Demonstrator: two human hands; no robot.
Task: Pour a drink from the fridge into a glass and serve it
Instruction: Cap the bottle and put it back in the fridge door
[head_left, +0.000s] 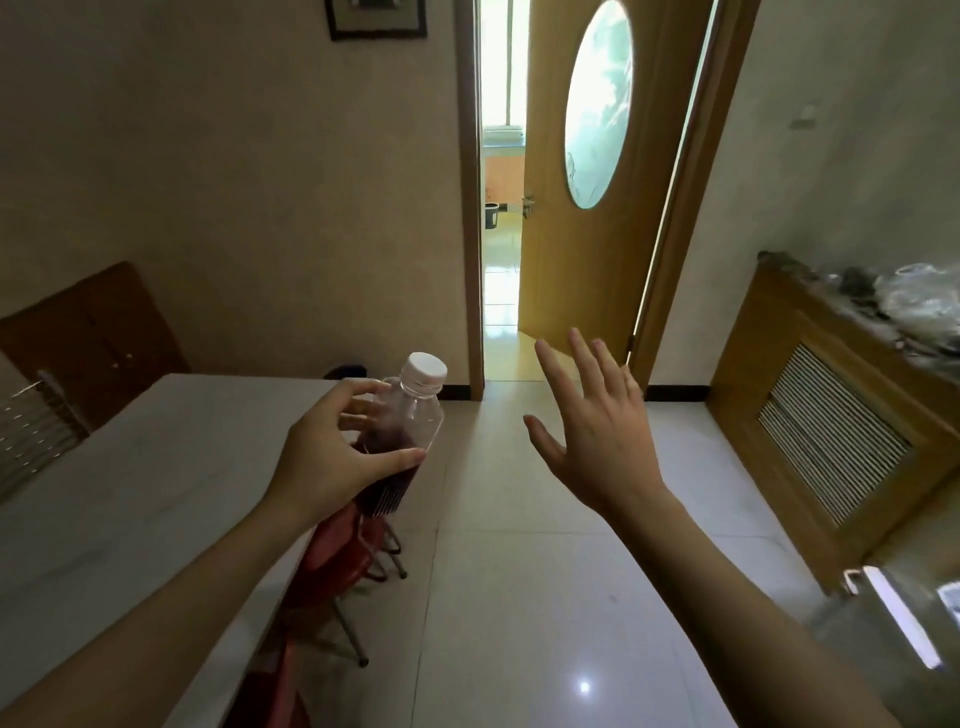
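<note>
Counts: 2 hands, left hand (332, 457) and right hand (597, 431). 1 bottle (410, 415) with 1 white cap (427, 370). 1 counter (130, 483). 1 door (597, 260) with 1 oval pane (598, 104). 1 wall frame (376, 18). Red stools (337, 551): probably 2, partly hidden under the counter edge.

The bottle (410, 426) in the left hand's (332, 457) grip is clear, smooth plastic, ribbed below the fingers, with a matt white ridged cap (427, 372) above them. Under the grip lies a matt pale table (130, 467); right of it, glossy floor tiles (519, 597) and a satin wooden door (597, 234).
</note>
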